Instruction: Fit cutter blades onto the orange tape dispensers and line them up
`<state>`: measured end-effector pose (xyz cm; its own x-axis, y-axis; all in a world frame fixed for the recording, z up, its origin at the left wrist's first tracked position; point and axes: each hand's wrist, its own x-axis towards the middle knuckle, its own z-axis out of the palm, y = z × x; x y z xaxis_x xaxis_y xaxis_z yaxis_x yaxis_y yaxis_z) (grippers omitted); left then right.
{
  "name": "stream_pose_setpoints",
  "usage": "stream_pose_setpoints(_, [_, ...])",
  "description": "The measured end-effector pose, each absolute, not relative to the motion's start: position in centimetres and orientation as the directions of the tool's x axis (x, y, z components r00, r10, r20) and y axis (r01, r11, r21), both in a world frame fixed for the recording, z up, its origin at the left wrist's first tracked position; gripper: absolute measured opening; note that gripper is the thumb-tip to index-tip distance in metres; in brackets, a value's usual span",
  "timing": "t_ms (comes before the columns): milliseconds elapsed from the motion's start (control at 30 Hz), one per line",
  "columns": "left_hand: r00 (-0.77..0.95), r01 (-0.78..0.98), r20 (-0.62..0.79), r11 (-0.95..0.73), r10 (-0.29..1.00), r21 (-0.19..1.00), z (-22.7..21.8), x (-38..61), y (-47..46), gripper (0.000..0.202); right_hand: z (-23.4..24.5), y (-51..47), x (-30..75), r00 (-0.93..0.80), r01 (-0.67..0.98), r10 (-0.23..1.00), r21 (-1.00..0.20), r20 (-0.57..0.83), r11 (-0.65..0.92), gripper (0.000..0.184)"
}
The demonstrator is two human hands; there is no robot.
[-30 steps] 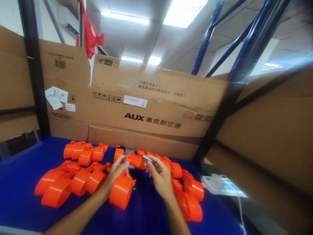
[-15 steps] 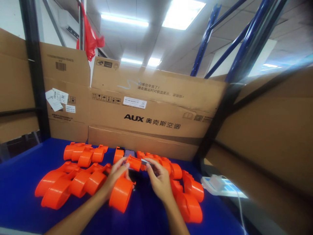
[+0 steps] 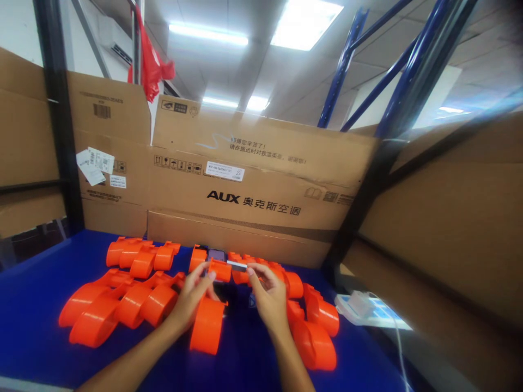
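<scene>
While left hand (image 3: 192, 299) clasps orange housing (image 3: 206, 326) over blue table (image 3: 36, 337), right hand (image 3: 267, 299) pinches small silver piece (image 3: 237, 266) at its narrow end. Piece looks not yet seated. More orange housings (image 3: 122, 305) lie both sides; fitted or not, can't tell.

— What's the left hand (image 3: 191, 298) got?
— An orange part (image 3: 207, 326), gripped above the blue desk (image 3: 36, 343). The right hand (image 3: 267, 298) pinches a small grey piece (image 3: 237, 265) against its top end.
— Around them?
— Loose orange parts (image 3: 106, 310) at nine and three o'clock.
</scene>
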<state>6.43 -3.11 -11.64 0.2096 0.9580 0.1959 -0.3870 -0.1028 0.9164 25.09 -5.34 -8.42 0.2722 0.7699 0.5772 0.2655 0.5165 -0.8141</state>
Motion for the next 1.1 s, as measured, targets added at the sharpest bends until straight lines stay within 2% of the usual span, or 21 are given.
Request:
stream_pose_setpoints(133, [0.193,-0.397,0.191,-0.102,0.962,0.912,-11.5,6.4,-3.1,0.064,-8.2,-5.7,25.0,0.258,0.248,0.781,-0.82,0.569,0.515,0.031])
stream_pose_setpoints(367, [0.201,-0.42,0.205,-0.106,0.958,0.902,-11.0,6.5,-2.9,0.04,-8.1,-5.8,24.7,0.153,0.291,0.771,-0.774,0.618,0.563,0.028])
stream_pose_setpoints(533, [0.22,-0.377,0.226,-0.131,0.949,0.917,-11.0,6.3,-2.8,0.041,-7.9,-6.1,24.3,0.054,0.343,0.764,-0.73,0.643,0.591,0.028])
stream_pose_setpoints(667, [0.24,-0.346,0.24,-0.148,0.941,0.926,-11.0,6.3,-2.9,0.041,-8.0,-6.2,23.9,-0.011,0.342,0.765,-0.716,0.644,0.609,0.042])
stream_pose_setpoints(800, [0.236,-0.345,0.249,-0.158,0.939,0.925,-10.9,6.4,-3.2,0.039,-8.1,-6.2,23.5,-0.071,0.334,0.778,-0.72,0.624,0.608,0.039])
stream_pose_setpoints(1000, [0.294,-0.402,0.213,-0.082,0.932,0.912,-10.6,6.1,-2.8,0.037,-8.2,-6.2,24.0,-0.057,0.323,0.803,-0.75,0.593,0.577,0.05])
stream_pose_setpoints(1100, [0.231,-0.448,0.183,-0.062,0.956,0.892,-10.4,5.4,-1.9,0.039,-8.4,-5.7,24.0,-0.029,0.33,0.829,-0.777,0.559,0.536,0.046])
